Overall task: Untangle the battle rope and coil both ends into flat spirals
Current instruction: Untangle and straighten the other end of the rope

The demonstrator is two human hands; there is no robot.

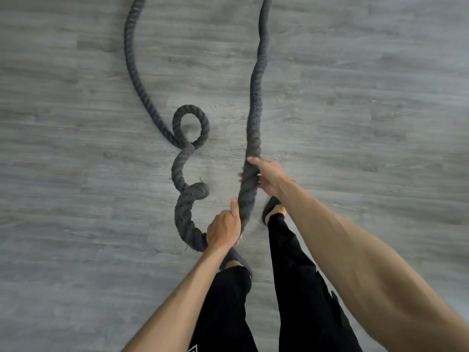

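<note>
Hands (224,231) (269,177) apparently grip rope (254,102).

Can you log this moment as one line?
stage: untangling | left hand: grips thick dark grey braided battle rope | right hand: grips it farther along | small loop on grey wood-look floor | spirals: none

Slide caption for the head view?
Left hand and right hand grip a dark battle rope over grey plank floor; a small loop lies ahead.
</note>
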